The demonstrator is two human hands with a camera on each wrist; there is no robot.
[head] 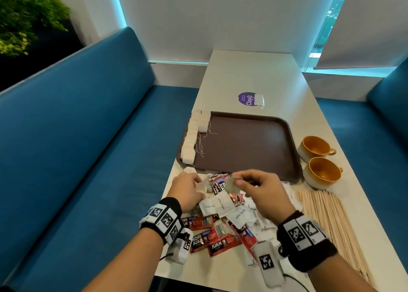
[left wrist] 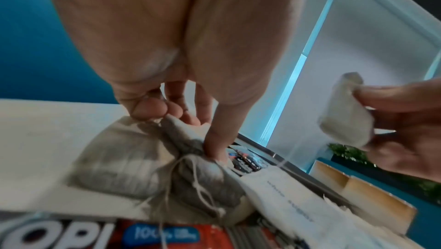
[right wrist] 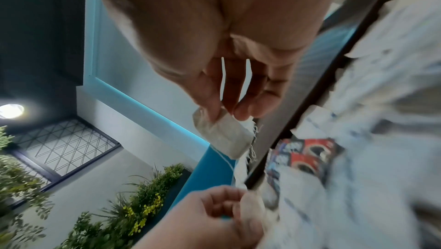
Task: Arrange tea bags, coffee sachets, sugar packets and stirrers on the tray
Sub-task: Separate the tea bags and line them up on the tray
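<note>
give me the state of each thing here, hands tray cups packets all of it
right hand: pinches one tea bag above the pile
left hand: grips tea bags in the pile
tray: tea bag rows along its left edge, rest bare
cups: upright, empty, right of tray
coffee sachets: heaped off tray
sugar packets: heaped off tray
stirrers: on table, off tray

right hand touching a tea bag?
Touching. Right wrist view shows the right hand pinching a tea bag between thumb and fingertips, lifted off the pile.
</note>
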